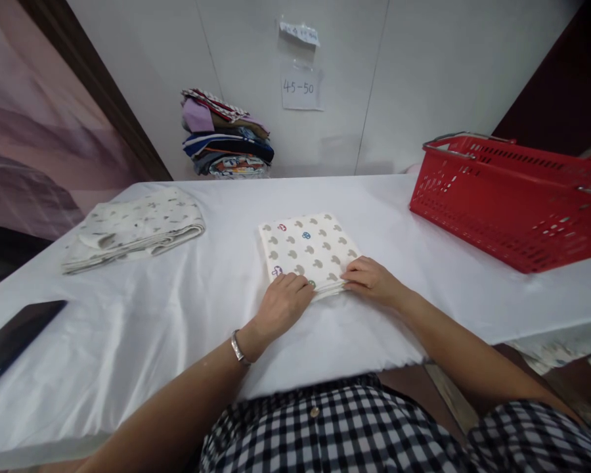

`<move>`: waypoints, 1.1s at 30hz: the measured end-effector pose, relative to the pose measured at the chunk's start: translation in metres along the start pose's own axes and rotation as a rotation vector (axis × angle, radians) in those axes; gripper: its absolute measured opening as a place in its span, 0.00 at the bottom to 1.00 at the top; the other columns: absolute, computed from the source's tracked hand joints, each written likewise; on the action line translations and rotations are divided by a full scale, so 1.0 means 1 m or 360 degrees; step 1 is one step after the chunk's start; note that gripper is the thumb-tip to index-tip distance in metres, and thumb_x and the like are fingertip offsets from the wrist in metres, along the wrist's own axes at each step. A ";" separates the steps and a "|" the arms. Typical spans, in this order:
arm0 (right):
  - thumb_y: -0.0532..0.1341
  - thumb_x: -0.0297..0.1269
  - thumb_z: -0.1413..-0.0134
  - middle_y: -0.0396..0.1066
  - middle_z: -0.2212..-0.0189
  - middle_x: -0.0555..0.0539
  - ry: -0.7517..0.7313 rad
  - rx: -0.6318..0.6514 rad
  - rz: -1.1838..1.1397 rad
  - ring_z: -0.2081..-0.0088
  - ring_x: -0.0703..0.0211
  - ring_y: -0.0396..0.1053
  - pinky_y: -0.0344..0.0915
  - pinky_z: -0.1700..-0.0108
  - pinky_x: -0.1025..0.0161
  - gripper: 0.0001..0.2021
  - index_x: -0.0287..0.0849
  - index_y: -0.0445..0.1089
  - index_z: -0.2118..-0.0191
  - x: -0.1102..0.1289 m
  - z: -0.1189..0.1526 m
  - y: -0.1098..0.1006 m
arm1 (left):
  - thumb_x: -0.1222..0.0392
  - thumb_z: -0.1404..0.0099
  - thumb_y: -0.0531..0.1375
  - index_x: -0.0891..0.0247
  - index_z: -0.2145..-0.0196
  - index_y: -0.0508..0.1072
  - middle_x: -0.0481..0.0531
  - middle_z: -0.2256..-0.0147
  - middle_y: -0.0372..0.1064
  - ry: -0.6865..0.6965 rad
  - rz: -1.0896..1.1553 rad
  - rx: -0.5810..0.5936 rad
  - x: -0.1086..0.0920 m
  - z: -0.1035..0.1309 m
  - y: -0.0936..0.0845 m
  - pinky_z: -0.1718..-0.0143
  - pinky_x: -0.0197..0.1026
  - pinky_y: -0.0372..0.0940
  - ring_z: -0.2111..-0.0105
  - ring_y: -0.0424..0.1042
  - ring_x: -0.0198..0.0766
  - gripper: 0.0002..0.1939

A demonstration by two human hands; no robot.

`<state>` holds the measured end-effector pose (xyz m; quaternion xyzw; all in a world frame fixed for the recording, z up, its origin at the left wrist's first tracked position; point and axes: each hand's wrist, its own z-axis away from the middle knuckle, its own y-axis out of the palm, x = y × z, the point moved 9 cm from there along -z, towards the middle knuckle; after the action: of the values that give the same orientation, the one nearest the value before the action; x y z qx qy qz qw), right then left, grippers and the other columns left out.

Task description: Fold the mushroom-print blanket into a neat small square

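A folded white cloth with a mushroom print (309, 249) lies flat in front of me on the white-covered table. My left hand (284, 302) is at its near left corner, fingers together and closed on the near edge. At the near right corner, my right hand (372, 281) pinches the layered edge between thumb and fingers. Parts of both thumbs and the cloth's corners are hidden by my fingers.
Another folded printed cloth (138, 223) lies on the table (217, 276) at the left, with a dark flat device (17, 338) nearer. A red basket (512, 203) stands at the right. Stacked fabrics (226, 141) are behind the table, by the wall.
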<state>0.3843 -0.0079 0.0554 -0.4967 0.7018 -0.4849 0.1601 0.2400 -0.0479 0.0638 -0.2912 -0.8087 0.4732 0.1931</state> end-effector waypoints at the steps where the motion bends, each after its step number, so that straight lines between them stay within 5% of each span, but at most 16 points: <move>1: 0.53 0.43 0.37 0.70 0.66 0.44 -0.0004 0.0000 -0.0002 0.64 0.57 0.65 0.63 0.60 0.57 0.13 0.44 0.73 0.60 0.000 0.000 0.000 | 0.58 0.32 0.52 0.61 0.66 0.72 0.51 0.70 0.68 0.0005 0.0018 0.0020 0.000 0.000 0.001 0.66 0.43 0.57 0.68 0.65 0.39 0.10; 11: 0.52 0.37 0.36 0.70 0.66 0.44 -0.0003 -0.0195 0.0155 0.64 0.57 0.65 0.63 0.62 0.59 0.11 0.44 0.72 0.60 0.004 -0.001 -0.010 | 0.62 0.32 0.51 0.62 0.66 0.72 0.52 0.70 0.69 -0.0021 -0.0094 -0.0033 0.001 -0.002 -0.005 0.67 0.43 0.57 0.69 0.65 0.39 0.10; 20: 0.54 0.45 0.38 0.70 0.63 0.43 -0.0100 0.0085 0.0141 0.62 0.56 0.64 0.62 0.59 0.57 0.14 0.42 0.70 0.57 0.004 0.007 0.003 | 0.50 0.35 0.56 0.63 0.57 0.70 0.54 0.64 0.69 0.0040 0.0081 0.0113 -0.004 0.005 0.000 0.65 0.45 0.59 0.65 0.66 0.43 0.14; 33: 0.52 0.43 0.37 0.70 0.62 0.42 -0.0094 -0.0010 0.0143 0.61 0.55 0.65 0.63 0.59 0.56 0.14 0.42 0.69 0.55 0.003 0.004 -0.001 | 0.63 0.33 0.52 0.62 0.65 0.71 0.53 0.68 0.69 -0.0041 -0.0032 0.0010 0.000 -0.003 -0.006 0.65 0.45 0.60 0.66 0.67 0.42 0.08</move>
<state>0.3864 -0.0129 0.0549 -0.4793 0.7199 -0.4601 0.2009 0.2397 -0.0483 0.0704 -0.2762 -0.8126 0.4774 0.1885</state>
